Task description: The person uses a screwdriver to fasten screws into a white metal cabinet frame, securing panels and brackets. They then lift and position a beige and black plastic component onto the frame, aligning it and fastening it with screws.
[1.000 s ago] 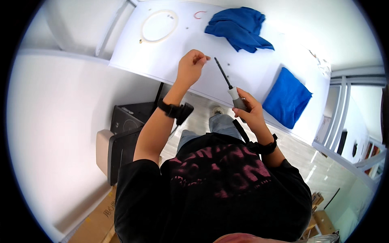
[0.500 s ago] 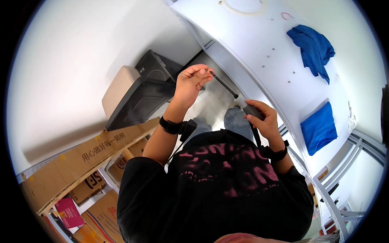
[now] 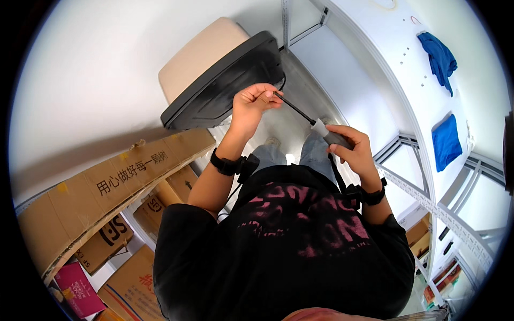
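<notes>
My right hand (image 3: 350, 151) is wrapped round the dark grey handle of a screwdriver (image 3: 296, 109), its long black shaft pointing up and to the left. At the tip of that shaft my left hand (image 3: 254, 104) is closed in a pinch, thumb against forefinger. Whatever sits between those fingertips is too small to make out. Both hands are held up in front of my body, above the floor.
A large beige and black object (image 3: 219, 72) stands by the wall at left. Cardboard boxes (image 3: 110, 243) fill a rack at lower left. Along the right, a white shelf (image 3: 412, 101) bears two blue cloths (image 3: 439, 61) and several small pieces of hardware.
My view has turned, so the shelf and cloths sit farther right and the beige and black object looks larger. Both hands keep nearly the same pose, the screwdriver still between them.
</notes>
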Tool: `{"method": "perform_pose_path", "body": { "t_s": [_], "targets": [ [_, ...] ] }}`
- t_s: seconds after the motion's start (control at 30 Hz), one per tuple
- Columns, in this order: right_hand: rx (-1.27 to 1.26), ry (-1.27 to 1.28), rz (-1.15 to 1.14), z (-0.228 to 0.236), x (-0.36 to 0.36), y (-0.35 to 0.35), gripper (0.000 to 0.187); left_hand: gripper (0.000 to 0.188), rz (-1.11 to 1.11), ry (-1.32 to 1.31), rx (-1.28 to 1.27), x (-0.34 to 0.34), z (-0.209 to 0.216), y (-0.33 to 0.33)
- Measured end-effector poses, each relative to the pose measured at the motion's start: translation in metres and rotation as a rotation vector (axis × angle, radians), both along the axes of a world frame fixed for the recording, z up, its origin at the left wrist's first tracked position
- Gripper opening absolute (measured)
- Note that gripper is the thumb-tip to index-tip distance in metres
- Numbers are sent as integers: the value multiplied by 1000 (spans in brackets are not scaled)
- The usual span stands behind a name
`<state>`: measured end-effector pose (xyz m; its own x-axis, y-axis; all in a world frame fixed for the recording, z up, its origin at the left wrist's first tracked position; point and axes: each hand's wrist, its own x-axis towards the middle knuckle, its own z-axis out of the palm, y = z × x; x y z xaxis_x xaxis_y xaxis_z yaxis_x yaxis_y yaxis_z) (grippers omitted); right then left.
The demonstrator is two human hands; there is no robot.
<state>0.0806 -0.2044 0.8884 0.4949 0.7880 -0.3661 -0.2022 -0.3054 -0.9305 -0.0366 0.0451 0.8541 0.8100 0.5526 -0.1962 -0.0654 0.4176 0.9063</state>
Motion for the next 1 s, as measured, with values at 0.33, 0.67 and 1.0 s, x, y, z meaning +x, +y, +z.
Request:
{"method": "perform_pose_path", "body": {
  "t_s": [0.33,0.67,1.0],
  "targets": [
    [48,-677,151,26,-79,55,38,14,-1,179,-34,-91,-18,38],
    [221,-285,-9,-12,-109,78,40,15,131,-9,-182,-90,-8,58],
    [191,-14,-202,-16,-125,98,39,11,241,96,790,-111,19,56]
  ]
}}
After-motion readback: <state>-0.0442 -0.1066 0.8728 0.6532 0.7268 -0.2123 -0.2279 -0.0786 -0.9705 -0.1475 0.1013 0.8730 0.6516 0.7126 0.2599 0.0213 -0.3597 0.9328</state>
